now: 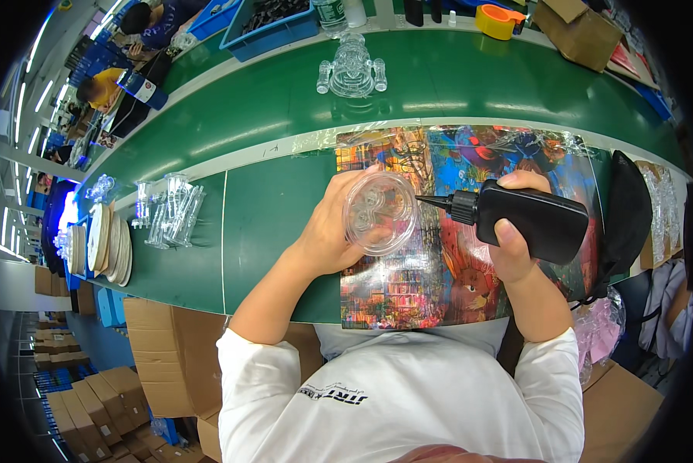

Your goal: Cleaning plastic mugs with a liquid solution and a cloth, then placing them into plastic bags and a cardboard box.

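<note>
My left hand (335, 224) is closed around a round clear plastic part (381, 214), its circular rim facing up. In my right hand (516, 231) is a black squeeze bottle (543, 222) with a ribbed collar and a thin pointed nozzle. The bottle lies nearly sideways, and its nozzle tip is at the right rim of the clear part; whether they touch I cannot tell. Beneath both hands a colourful printed sheet (462, 301) covers the green table.
A clear plastic assembly (352, 69) stands on the green belt (454, 73) ahead. Clear tubes (175, 216) and stacked white discs (109, 245) lie at left. A blue bin (273, 35), yellow tape dispenser (498, 21) and cardboard box (578, 35) line the far edge. Co-workers sit at far left.
</note>
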`<action>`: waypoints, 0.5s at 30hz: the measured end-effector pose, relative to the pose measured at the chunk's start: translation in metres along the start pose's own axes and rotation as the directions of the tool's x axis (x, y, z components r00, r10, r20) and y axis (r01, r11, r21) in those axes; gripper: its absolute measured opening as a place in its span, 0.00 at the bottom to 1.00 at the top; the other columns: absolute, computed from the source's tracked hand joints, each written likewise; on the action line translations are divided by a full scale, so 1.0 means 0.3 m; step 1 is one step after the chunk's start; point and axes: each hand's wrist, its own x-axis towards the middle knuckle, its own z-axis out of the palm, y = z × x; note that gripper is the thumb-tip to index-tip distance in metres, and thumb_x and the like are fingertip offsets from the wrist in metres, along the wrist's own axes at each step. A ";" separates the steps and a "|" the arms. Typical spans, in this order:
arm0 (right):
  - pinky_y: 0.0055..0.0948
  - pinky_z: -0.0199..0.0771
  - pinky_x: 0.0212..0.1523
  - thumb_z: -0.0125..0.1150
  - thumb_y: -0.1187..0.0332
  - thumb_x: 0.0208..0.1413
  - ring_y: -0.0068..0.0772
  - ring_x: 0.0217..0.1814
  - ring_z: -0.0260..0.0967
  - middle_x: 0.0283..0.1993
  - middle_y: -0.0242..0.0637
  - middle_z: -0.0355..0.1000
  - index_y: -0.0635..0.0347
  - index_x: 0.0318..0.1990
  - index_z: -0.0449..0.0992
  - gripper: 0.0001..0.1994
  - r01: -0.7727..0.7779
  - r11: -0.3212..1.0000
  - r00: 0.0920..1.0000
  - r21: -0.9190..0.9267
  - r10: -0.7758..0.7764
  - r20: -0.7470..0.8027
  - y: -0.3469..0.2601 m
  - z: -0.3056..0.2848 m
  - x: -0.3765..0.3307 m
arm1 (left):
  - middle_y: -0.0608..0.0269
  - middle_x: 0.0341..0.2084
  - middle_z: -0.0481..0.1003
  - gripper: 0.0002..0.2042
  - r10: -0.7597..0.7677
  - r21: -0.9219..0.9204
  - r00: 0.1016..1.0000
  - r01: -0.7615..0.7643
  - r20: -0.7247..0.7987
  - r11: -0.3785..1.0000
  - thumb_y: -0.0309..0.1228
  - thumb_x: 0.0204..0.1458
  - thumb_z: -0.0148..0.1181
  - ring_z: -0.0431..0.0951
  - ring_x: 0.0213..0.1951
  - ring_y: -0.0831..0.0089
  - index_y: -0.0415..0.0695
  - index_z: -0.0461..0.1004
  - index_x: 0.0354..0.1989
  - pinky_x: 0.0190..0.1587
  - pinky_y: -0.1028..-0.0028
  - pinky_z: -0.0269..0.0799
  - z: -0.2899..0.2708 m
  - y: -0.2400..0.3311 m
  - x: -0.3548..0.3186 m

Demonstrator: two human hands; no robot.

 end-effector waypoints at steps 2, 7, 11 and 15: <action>0.22 0.65 0.41 0.58 0.64 0.41 0.26 0.39 0.64 0.42 0.37 0.61 0.65 0.43 0.63 0.22 0.015 1.000 0.999 0.000 -0.015 0.037 0.002 -0.012 0.001 | 0.45 0.53 0.61 0.34 -0.020 0.005 1.000 0.020 0.007 1.000 0.31 0.40 0.65 0.64 0.51 0.51 0.34 0.55 0.56 0.52 0.61 0.61 0.002 -0.004 -0.008; 0.24 0.65 0.43 0.57 0.65 0.44 0.28 0.41 0.65 0.43 0.40 0.64 0.67 0.45 0.64 0.21 0.053 0.998 0.994 -0.021 -0.051 0.100 0.005 -0.025 -0.001 | 0.46 0.51 0.62 0.35 -0.040 0.006 0.999 0.040 -0.012 0.999 0.31 0.40 0.65 0.63 0.51 0.52 0.34 0.54 0.56 0.53 0.61 0.61 0.002 0.002 -0.002; 0.24 0.65 0.43 0.58 0.65 0.44 0.28 0.41 0.65 0.43 0.40 0.64 0.67 0.44 0.64 0.21 0.060 0.998 0.994 -0.012 -0.059 0.097 0.003 -0.021 -0.002 | 0.45 0.51 0.62 0.36 -0.049 -0.101 0.999 0.047 -0.019 0.994 0.28 0.40 0.64 0.64 0.50 0.51 0.33 0.52 0.58 0.52 0.61 0.61 0.004 0.000 0.006; 0.24 0.65 0.43 0.58 0.65 0.44 0.28 0.41 0.65 0.43 0.40 0.64 0.68 0.44 0.65 0.21 0.050 0.999 0.995 0.014 -0.051 0.089 0.004 -0.020 -0.006 | 0.45 0.50 0.63 0.38 -0.037 -0.079 0.999 0.037 -0.006 0.996 0.28 0.40 0.64 0.65 0.49 0.52 0.33 0.49 0.59 0.52 0.60 0.61 -0.004 0.005 0.011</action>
